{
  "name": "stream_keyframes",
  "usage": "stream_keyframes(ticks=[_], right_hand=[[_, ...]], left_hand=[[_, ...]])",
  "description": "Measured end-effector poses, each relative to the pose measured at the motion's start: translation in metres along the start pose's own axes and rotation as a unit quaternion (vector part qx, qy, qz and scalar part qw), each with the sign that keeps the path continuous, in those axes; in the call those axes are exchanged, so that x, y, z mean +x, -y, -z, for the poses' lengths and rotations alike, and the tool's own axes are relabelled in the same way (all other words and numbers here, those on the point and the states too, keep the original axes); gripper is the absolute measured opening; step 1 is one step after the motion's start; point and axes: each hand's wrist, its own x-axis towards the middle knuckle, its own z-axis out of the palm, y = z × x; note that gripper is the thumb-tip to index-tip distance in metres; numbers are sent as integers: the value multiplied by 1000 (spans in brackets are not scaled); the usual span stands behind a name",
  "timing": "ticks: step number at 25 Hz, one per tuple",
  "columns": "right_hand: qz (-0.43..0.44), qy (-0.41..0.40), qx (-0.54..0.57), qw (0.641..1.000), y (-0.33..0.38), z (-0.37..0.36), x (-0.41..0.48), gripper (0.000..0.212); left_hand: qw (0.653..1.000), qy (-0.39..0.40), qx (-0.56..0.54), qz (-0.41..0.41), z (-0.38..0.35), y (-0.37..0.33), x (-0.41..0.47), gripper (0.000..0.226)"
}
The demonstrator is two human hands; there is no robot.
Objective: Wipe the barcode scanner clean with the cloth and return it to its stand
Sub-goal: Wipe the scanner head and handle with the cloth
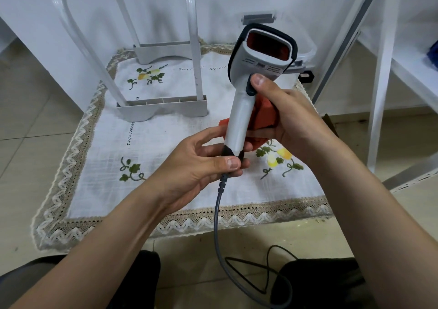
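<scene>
Currently the barcode scanner (241,109) is being held upright above the right half of the embroidered tablecloth (166,138), its dark red window facing the camera. The left hand (189,166) is pinching the black base of the handle between thumb and fingers. The right hand (291,116) is gripping the orange cloth (263,116) against the handle's right side, thumb pressing by the trigger. A grey cable (216,214) is hanging from the scanner's base past the tablecloth's near edge. White chair legs (163,109) are standing toward its far left corner.

Smooth plastic scanner (239,119), soft orange cloth (264,116), woven lace-edged tablecloth (166,190)
</scene>
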Motion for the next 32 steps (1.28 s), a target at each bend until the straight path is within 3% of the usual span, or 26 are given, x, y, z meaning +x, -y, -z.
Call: stream_keyframes(ticks=[7, 12, 15, 17, 20, 23, 27, 32], right_hand=[[0, -5, -34, 999, -1, 0, 3, 75], [-10, -35, -39, 999, -3, 7, 8, 62], [1, -74, -60, 995, -1, 12, 9, 29], [57, -104, -93, 989, 1, 14, 8, 7], [202, -141, -174, 953, 1, 12, 6, 26], [337, -150, -327, 870, -3, 4, 5, 17], [400, -171, -449, 781, -9, -2, 9, 21], [388, -180, -452, 783, -11, -5, 8, 19]], left_hand=[[1000, -28, 3, -8, -4, 2, 1, 67], [998, -52, -44, -10, -4, 4, 2, 50], [995, -84, -50, -13, 0, 4, 4, 47], [993, -109, -34, -12, 4, 3, 5, 45], [992, -128, -16, -9, 5, 5, 5, 41], [992, -129, -12, -4, 2, 9, 5, 46], [991, -134, 18, -6, -1, 11, 6, 59], [991, -130, 32, -5, 0, 13, 4, 60]])
